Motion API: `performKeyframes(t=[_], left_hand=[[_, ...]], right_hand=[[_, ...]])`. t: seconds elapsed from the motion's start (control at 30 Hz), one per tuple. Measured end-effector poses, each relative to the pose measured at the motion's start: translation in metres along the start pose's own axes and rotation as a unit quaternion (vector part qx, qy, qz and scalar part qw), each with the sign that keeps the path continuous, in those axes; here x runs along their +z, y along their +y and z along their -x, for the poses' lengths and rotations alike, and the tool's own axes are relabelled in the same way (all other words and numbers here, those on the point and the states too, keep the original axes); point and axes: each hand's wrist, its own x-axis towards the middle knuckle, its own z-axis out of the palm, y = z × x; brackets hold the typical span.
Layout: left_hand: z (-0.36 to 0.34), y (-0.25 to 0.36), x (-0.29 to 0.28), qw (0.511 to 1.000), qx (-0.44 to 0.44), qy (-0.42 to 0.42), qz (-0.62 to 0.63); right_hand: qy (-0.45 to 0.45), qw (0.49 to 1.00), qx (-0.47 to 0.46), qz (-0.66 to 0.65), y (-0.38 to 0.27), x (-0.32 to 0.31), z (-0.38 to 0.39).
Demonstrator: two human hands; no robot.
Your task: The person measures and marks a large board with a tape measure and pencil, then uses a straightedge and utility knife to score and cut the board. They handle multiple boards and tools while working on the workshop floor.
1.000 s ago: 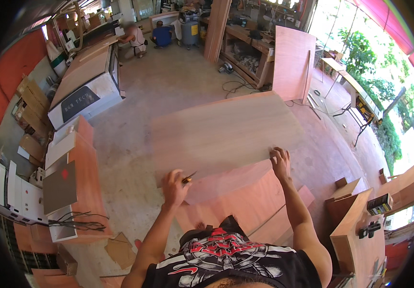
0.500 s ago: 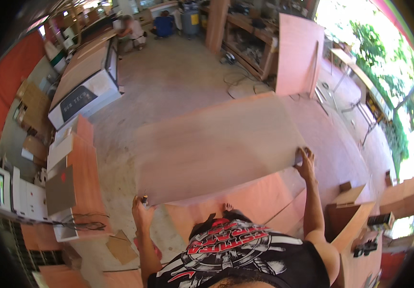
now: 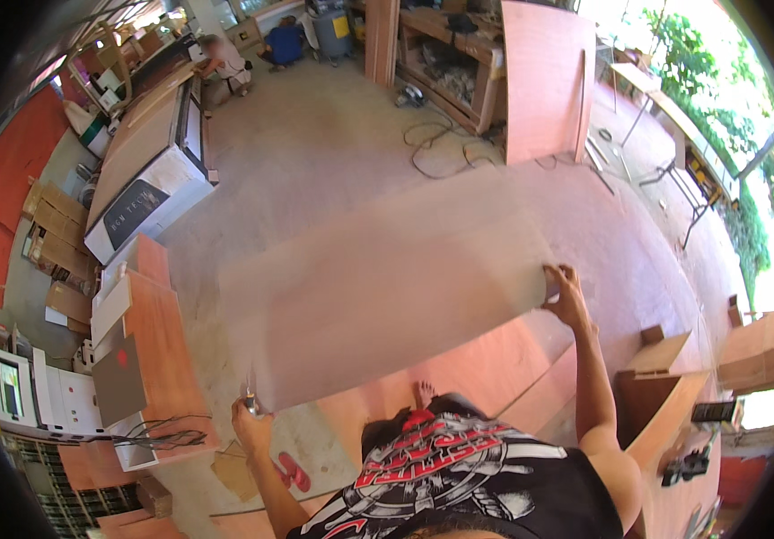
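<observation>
So both hands are gripping a big plywood sheet (image 3: 387, 296) lifted off the floor, left hand (image 3: 250, 422) on its near-left corner and right hand (image 3: 568, 298) on its right edge. Under the sheet lie more boards (image 3: 486, 368); left of it is a workbench (image 3: 158, 359), and beyond it a cable (image 3: 441, 148) on the floor and an upright panel (image 3: 544, 76).

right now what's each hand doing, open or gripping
Left hand: closed on the near left corner of the large pale rectangular plywood sheet.
Right hand: gripping the sheet's right edge, fingers curled over it.
</observation>
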Motion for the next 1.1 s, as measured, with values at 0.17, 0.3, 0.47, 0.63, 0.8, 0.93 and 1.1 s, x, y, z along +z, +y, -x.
performKeyframes(t=[0.17, 0.3, 0.47, 0.63, 0.8, 0.93, 1.1], left_hand=[[-0.004, 0.0, -0.004, 1.0, 0.004, -0.005, 0.016], [-0.005, 0.003, -0.006, 1.0, -0.005, -0.005, 0.011], [-0.006, 0.005, -0.006, 1.0, -0.006, 0.008, 0.013], [-0.007, 0.005, -0.011, 0.998, 0.031, 0.006, 0.048], [-0.008, 0.008, -0.02, 0.998, -0.013, -0.033, 0.047], [-0.009, 0.01, -0.021, 0.999, 0.0, -0.022, 0.03], [-0.009, 0.008, -0.021, 0.999, 0.012, -0.001, 0.037]], right_hand=[[-0.009, 1.0, -0.006, -0.028, 0.009, -0.008, -0.003], [0.005, 1.0, -0.019, -0.024, 0.011, -0.009, -0.007], [-0.009, 0.999, -0.018, -0.028, 0.006, -0.015, -0.014], [-0.083, 0.996, 0.002, -0.044, -0.001, -0.031, -0.02], [-0.079, 0.996, -0.01, -0.031, -0.001, -0.035, -0.023], [-0.091, 0.995, 0.007, -0.039, 0.003, -0.032, -0.022], [-0.079, 0.996, 0.009, -0.04, 0.006, -0.027, -0.02]])
